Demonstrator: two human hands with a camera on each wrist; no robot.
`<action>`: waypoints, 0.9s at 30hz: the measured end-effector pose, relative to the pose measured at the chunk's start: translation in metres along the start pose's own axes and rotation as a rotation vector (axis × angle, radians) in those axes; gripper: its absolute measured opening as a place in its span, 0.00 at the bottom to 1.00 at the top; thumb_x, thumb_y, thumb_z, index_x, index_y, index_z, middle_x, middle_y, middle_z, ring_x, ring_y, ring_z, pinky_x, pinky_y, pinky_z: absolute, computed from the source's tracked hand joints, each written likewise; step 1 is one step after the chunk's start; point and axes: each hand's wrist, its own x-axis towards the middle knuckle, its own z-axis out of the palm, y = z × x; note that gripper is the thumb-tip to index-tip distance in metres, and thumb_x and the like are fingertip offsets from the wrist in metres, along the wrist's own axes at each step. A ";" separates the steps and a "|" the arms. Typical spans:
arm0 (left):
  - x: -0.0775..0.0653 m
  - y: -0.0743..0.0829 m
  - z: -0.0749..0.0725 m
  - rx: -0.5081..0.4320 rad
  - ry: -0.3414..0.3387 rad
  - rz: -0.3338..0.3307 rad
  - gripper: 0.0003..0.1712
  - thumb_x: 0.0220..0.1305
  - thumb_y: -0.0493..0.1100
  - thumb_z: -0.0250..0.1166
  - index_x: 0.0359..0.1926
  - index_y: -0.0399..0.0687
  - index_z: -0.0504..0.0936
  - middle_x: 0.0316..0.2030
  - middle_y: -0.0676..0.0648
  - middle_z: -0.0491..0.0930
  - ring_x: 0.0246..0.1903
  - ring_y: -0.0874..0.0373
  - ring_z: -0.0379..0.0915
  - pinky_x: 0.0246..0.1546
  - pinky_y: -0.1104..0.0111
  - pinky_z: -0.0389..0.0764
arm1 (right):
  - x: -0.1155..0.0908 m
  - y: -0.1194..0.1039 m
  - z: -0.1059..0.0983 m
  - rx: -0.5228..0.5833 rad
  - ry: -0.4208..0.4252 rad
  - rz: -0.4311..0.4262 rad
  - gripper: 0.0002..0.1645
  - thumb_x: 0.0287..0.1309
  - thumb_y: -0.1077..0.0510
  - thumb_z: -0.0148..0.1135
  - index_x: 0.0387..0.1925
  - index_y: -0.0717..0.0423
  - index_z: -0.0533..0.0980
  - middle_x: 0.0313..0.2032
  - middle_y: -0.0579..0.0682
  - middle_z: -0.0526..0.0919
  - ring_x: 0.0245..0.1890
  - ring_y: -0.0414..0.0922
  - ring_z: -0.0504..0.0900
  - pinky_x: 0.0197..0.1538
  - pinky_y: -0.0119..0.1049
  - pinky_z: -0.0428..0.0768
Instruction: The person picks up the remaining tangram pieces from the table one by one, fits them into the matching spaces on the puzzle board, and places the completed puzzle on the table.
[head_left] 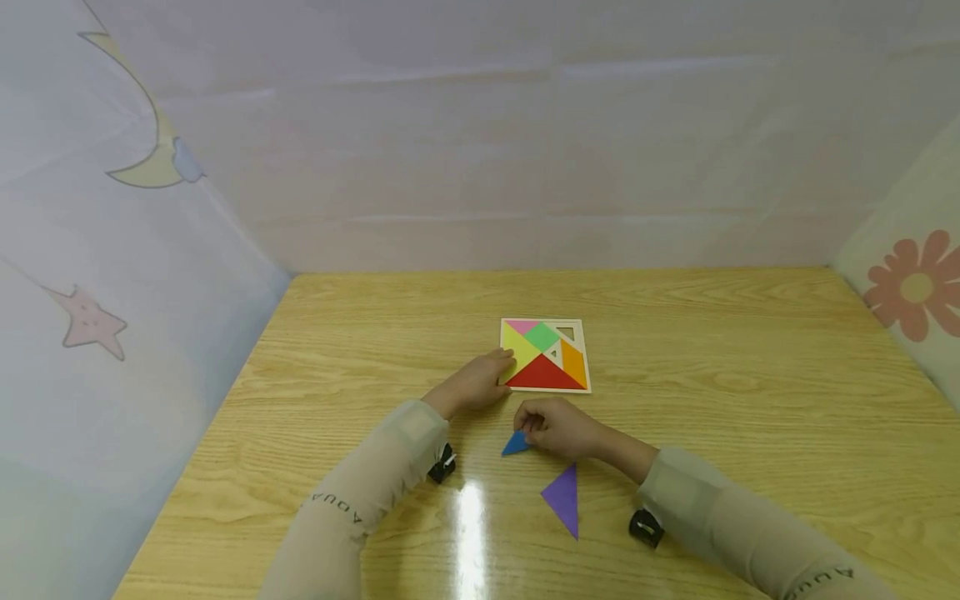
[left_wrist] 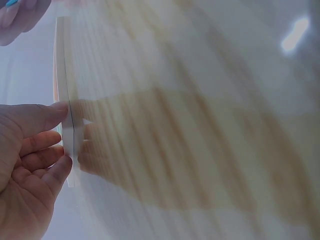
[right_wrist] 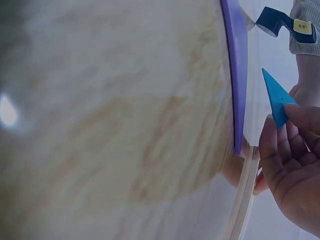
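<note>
A pale fabric backdrop (head_left: 480,150) rises behind the broad wood-grain table (head_left: 735,367), where someone sits or stands with both arms stretched forward in beige sleeves, left sleeve (head_left: 375,475) and right sleeve (head_left: 735,517).

From here I can see the tangram board (head_left: 566,323) lying flat, straight ahead of the person and within easy reach of both arms. The left hand (head_left: 474,382) grips its left edge, thumb and fingers bent against the rim, most likely so that the board won't slide. The right hand (head_left: 558,427) pinches a piece between thumb and forefinger, just on the near side of the board; a thin, flat piece like that leaves little else to hold.

The large red triangle (head_left: 546,375) and yellow triangle (head_left: 516,350) sit in the board, the left fingers overlapping the yellow one's edge. The purple triangle (head_left: 565,498) lies loose nearer the person, apart from the board, perhaps to keep it handy. Also seated are the orange parallelogram (head_left: 573,363), the green square (head_left: 542,337) and the pink triangle (head_left: 522,326). Smallest of the loose pieces is the blue triangle (head_left: 516,443), the one in the right hand, one point jutting clear of the fingertips.
</note>
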 end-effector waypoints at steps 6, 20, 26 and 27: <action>0.000 0.001 0.000 -0.006 0.005 -0.006 0.27 0.57 0.39 0.56 0.57 0.32 0.63 0.59 0.38 0.58 0.60 0.48 0.49 0.59 0.65 0.52 | 0.000 0.000 -0.002 0.004 0.031 0.013 0.09 0.47 0.72 0.53 0.31 0.61 0.74 0.29 0.49 0.76 0.30 0.40 0.73 0.33 0.29 0.74; 0.000 0.000 0.000 0.003 -0.001 -0.014 0.27 0.58 0.39 0.56 0.57 0.34 0.63 0.59 0.39 0.57 0.60 0.49 0.49 0.59 0.66 0.53 | 0.001 0.005 -0.005 -0.017 0.101 0.062 0.07 0.50 0.70 0.53 0.31 0.59 0.75 0.27 0.45 0.74 0.29 0.40 0.72 0.33 0.30 0.73; -0.001 0.001 0.000 0.005 0.003 -0.004 0.26 0.57 0.39 0.56 0.57 0.33 0.63 0.59 0.38 0.58 0.60 0.48 0.50 0.59 0.65 0.53 | 0.001 0.004 -0.007 -0.022 0.121 0.073 0.07 0.51 0.70 0.53 0.31 0.59 0.75 0.27 0.44 0.74 0.29 0.41 0.72 0.33 0.30 0.74; -0.001 0.001 0.000 0.005 0.003 -0.005 0.27 0.57 0.39 0.56 0.57 0.33 0.63 0.59 0.38 0.58 0.60 0.48 0.50 0.59 0.65 0.53 | 0.001 0.004 -0.007 -0.022 0.122 0.074 0.07 0.51 0.70 0.53 0.31 0.59 0.75 0.27 0.44 0.74 0.30 0.41 0.72 0.33 0.30 0.74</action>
